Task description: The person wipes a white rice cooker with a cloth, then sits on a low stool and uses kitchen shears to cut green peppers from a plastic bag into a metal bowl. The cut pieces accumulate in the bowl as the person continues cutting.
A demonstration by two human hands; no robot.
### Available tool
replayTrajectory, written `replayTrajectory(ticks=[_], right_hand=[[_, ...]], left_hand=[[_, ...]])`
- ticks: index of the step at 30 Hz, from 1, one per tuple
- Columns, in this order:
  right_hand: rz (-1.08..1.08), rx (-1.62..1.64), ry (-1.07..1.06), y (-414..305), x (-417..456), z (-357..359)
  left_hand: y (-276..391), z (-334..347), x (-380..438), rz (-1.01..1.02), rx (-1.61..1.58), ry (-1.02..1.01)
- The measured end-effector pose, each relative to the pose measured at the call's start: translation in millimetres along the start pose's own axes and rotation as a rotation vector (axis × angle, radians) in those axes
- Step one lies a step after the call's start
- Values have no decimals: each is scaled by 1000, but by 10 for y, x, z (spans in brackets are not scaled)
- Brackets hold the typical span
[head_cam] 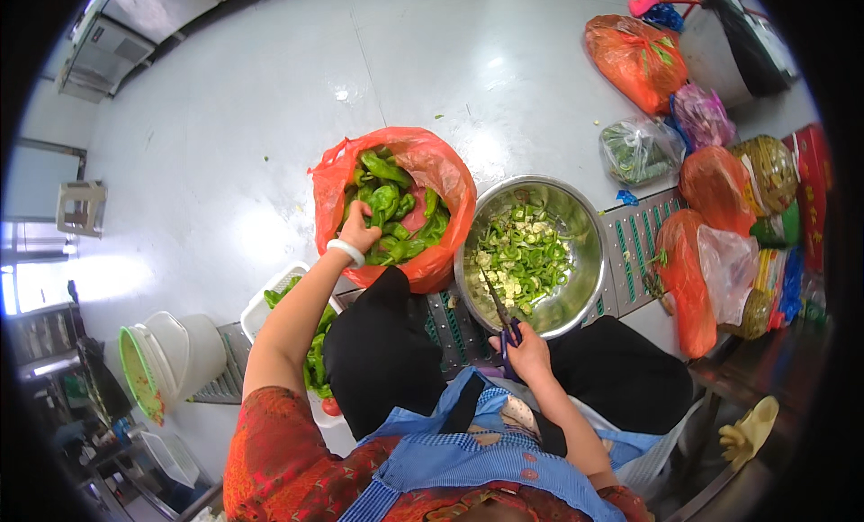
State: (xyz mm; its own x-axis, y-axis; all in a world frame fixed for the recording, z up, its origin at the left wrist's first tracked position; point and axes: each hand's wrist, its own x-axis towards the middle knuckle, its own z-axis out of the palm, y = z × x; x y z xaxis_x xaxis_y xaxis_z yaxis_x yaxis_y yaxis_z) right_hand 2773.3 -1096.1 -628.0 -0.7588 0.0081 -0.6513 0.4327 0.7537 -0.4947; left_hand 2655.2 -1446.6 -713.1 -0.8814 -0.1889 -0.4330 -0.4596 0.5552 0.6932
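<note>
My left hand (362, 229), with a white bangle at the wrist, reaches into a red plastic bag (459, 178) full of green peppers. Its fingers close on a green pepper (383, 201) near the top of the heap. In my right hand (530, 354) is a pair of scissors (501, 304) with dark purple handles, the blades pointing over the near rim of a steel bowl (586, 252). Cut green pepper rings (530, 242) and pale seed cores (503, 279) lie inside the bowl, which stands right of the bag.
Beside my left leg, a white plastic basket (260, 306) holds more green peppers and a tomato (331, 406). White buckets (196, 346) stand further left. Several filled bags (641, 151) crowd the right side. A slotted drain cover (638, 242) crosses the floor beneath the bowl.
</note>
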Motion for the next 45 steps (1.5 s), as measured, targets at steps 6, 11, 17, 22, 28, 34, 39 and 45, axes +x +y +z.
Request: replayTrajectory(ticks=[6, 11, 17, 22, 28, 34, 39, 45], right_hand=[[-164, 241, 160, -107, -163, -49], [-411, 274, 395, -114, -267, -121], [-339, 201, 376, 1, -273, -238], [-248, 261, 238, 83, -318, -284], [-224, 229, 178, 98, -358, -316], [-210, 212, 97, 123, -373, -340], [-217, 218, 88, 97, -384, -342], [-213, 237, 54, 125, -333, -294]], left_hand=[[1019, -452, -382, -29, -925, -351], [1808, -322, -792, 143, -579, -415], [1974, 325, -1284, 423, -342, -608], [1874, 649, -1444, 488, -332, -623], [1765, 751, -1437, 482, -351, -595], [1734, 750, -1415, 472, -412, -594], [1718, 752, -1424, 477, -422, -604], [1708, 760, -1412, 459, -396, -597]])
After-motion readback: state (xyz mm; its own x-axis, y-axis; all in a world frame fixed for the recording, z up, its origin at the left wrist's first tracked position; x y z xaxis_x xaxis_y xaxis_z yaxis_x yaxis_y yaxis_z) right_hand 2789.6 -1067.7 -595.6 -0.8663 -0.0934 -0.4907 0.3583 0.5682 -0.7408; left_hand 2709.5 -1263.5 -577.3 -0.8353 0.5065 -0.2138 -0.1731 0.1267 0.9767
